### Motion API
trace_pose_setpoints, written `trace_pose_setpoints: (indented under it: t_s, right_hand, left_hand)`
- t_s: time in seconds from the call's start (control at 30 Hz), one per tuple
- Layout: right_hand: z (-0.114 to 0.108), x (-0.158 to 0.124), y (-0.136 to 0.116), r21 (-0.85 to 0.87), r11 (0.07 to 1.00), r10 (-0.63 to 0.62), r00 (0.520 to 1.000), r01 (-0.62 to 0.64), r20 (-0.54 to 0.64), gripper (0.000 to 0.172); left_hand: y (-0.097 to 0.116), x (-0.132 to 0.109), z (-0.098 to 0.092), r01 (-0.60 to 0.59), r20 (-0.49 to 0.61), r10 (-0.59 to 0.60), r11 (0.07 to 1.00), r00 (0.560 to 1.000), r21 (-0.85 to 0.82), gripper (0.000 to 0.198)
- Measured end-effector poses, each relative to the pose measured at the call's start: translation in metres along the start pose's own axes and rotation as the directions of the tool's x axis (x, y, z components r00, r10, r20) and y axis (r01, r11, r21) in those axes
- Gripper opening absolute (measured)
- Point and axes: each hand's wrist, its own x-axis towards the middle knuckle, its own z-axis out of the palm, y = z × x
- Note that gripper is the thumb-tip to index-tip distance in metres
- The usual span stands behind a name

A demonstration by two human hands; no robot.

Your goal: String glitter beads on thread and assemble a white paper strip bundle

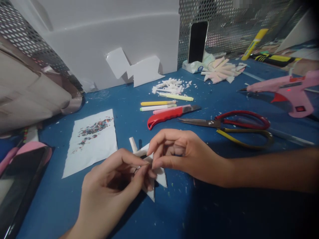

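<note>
My left hand [117, 181] is closed, its thumb and index fingertip pinched together on something too small to make out. Close against it, my right hand [184, 156] has curled fingers, with thumb and index bent toward the same spot; whatever they grip is hidden. Under and between the fingers lies a white piece with pointed corners [161, 177], mostly covered by my hands. Just beyond it is a short white stick [133, 144]. To the left, a white paper sheet [92, 157] carries a scatter of small multicoloured bits [96, 128].
Beyond my hands lie a red-handled cutter [165, 117], scissors [211, 123], several coloured sticks [158, 103] and white scraps [170, 87]. A pink glue gun [286, 88] stands right. A phone [198, 42] leans at the back; another dark device [25, 186] lies left.
</note>
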Motion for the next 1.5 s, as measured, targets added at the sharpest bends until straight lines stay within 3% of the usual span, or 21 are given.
trace_pose_setpoints:
  t_s: [0.17, 0.67, 0.87, 0.97, 1.5]
  right_hand:
    - [0.0000, 0.0004, 0.0013, 0.027, 0.999, 0.036, 0.999, -0.036, 0.012, 0.023]
    - [-0.0002, 0.0009, 0.0037, 0.118, 0.992, 0.047, 0.999, -0.044, -0.028, 0.018]
    - [-0.0012, 0.0012, 0.0026, 0.072, 0.997, 0.026, 1.000, -0.025, -0.006, 0.015]
    - [-0.0006, 0.0004, 0.0013, 0.036, 0.999, 0.012, 1.000, -0.012, 0.007, 0.014]
    - [0.0006, -0.0007, -0.0022, -0.117, 0.993, 0.029, 1.000, -0.028, 0.008, 0.015]
  left_hand:
    - [-0.0019, -0.0006, 0.0008, -0.006, -0.026, 0.006, 1.000, 1.000, -0.007, 0.013]
    - [0.0020, -0.0027, -0.0023, -0.045, 0.050, 0.037, 0.986, 0.998, 0.162, 0.014]
    - [0.0060, -0.0016, 0.0002, -0.074, 0.021, 0.071, 0.983, 0.997, 0.170, 0.017]
    - [0.0057, -0.0011, -0.0003, -0.077, 0.064, 0.068, 0.984, 0.996, 0.162, 0.018]
    - [-0.0007, -0.0019, -0.0026, 0.044, 0.090, -0.045, 0.999, 0.995, 0.013, 0.018]
